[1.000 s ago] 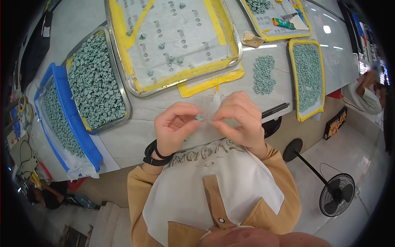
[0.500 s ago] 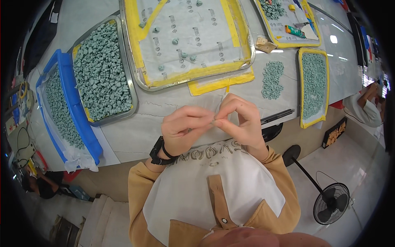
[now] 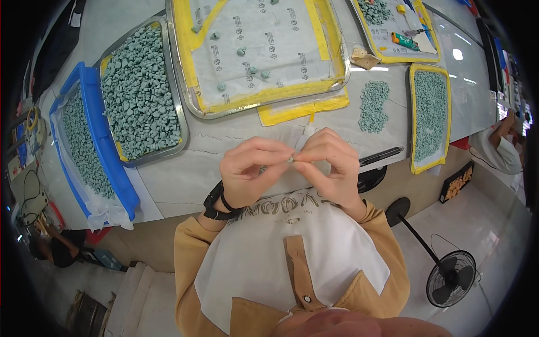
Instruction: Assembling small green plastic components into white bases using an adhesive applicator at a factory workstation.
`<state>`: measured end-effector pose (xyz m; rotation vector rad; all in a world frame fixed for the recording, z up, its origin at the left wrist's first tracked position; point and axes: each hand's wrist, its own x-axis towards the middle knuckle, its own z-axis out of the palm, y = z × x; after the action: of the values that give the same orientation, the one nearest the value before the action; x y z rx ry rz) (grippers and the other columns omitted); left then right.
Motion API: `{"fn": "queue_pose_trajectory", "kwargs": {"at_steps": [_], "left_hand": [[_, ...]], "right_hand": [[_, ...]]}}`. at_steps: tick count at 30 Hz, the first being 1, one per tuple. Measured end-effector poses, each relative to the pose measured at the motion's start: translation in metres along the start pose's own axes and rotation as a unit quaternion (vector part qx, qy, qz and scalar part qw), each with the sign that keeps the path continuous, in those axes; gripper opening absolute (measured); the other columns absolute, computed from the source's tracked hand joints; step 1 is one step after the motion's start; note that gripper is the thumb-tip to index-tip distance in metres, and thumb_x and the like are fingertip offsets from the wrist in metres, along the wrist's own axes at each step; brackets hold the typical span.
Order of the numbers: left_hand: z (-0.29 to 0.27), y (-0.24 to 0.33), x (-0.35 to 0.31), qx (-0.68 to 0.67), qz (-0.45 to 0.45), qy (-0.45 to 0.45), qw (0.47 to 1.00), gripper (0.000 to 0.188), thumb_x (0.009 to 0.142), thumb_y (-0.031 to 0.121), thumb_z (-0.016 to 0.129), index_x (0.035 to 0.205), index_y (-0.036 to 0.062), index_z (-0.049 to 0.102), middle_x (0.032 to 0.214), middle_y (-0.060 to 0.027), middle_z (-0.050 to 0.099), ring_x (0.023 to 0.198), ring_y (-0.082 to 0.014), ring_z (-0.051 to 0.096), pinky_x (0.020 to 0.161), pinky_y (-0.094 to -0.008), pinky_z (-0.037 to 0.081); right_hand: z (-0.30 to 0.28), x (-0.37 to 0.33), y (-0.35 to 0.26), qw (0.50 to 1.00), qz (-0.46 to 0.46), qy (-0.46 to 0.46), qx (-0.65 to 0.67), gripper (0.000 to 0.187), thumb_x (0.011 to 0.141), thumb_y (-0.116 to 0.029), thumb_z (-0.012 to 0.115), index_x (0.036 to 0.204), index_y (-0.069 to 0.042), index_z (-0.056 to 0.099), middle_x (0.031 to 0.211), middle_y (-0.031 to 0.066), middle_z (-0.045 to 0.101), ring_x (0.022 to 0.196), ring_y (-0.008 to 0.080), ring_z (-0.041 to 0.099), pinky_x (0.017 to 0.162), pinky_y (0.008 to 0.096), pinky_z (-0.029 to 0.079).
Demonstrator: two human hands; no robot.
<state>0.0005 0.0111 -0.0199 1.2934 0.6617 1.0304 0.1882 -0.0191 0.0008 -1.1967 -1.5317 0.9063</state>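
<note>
My left hand [image 3: 251,169] and my right hand [image 3: 332,167] meet fingertip to fingertip above the near edge of the table. Pinched between their thumbs and forefingers is a tiny pale green piece [image 3: 291,159], mostly covered by the fingers. A bit of green also shows inside the curl of my left hand. Just beyond, a large metal tray [image 3: 264,104] edged with yellow tape holds several loose green pieces on printed white paper. To the left, a smaller metal tray [image 3: 183,147] is heaped with green pieces.
A blue bin [image 3: 119,178] of green pieces stands far left. On the right lie a small heap of green pieces [image 3: 374,106], a yellow-edged tray [image 3: 412,121], and black tweezers [image 3: 382,156]. A tool tray [image 3: 405,58] sits behind. A black fan [image 3: 451,275] stands on the floor.
My fingertips have shifted slightly upward and the left fingers have opened their curl a little, showing green within it. The hands stay pinched together; the trays stand as before.
</note>
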Motion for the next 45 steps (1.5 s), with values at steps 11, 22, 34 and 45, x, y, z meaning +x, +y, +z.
{"fn": "queue_pose_trajectory", "kwargs": {"at_steps": [11,22,34,45], "left_hand": [[0.0,0.001,-0.001,0.063,0.007,0.001,0.998,0.025,0.077,-0.014,0.064,0.098,-0.0007,0.069,0.102,-0.0144,0.066,0.091,-0.0194,0.064,0.077,-0.0277,0.052],[0.0,-0.006,-0.003,0.048,-0.006,0.01,0.999,0.023,0.078,-0.014,0.062,0.098,-0.0023,0.068,0.104,-0.0153,0.065,0.093,-0.0194,0.064,0.079,-0.0285,0.053],[0.004,-0.002,0.002,0.037,-0.034,-0.016,0.999,0.024,0.079,-0.015,0.061,0.098,-0.0037,0.068,0.104,-0.0156,0.065,0.092,-0.0177,0.063,0.079,-0.0281,0.053],[0.001,-0.01,0.003,0.005,-0.077,-0.002,0.997,0.032,0.081,-0.011,0.062,0.11,0.0,0.068,0.12,-0.0139,0.062,0.105,-0.0184,0.062,0.085,-0.0279,0.051]], "right_hand": [[0.002,0.001,-0.006,0.992,-0.058,0.03,-0.106,0.021,0.065,0.005,0.073,0.083,-0.004,0.065,0.078,0.0056,0.065,0.071,0.0229,0.06,0.066,0.0328,0.044],[0.004,0.001,-0.007,0.986,-0.07,0.036,-0.148,0.024,0.061,0.007,0.072,0.082,-0.003,0.067,0.075,0.0054,0.062,0.069,0.0218,0.06,0.066,0.0325,0.043],[-0.003,-0.004,-0.005,0.988,-0.05,0.024,-0.147,0.023,0.062,0.006,0.071,0.081,-0.005,0.067,0.073,0.0027,0.063,0.067,0.0199,0.059,0.067,0.0313,0.041],[0.005,-0.003,0.008,0.986,-0.054,0.068,-0.142,0.018,0.065,0.006,0.073,0.08,-0.003,0.068,0.072,0.0043,0.063,0.065,0.0202,0.057,0.063,0.0304,0.042]]}}
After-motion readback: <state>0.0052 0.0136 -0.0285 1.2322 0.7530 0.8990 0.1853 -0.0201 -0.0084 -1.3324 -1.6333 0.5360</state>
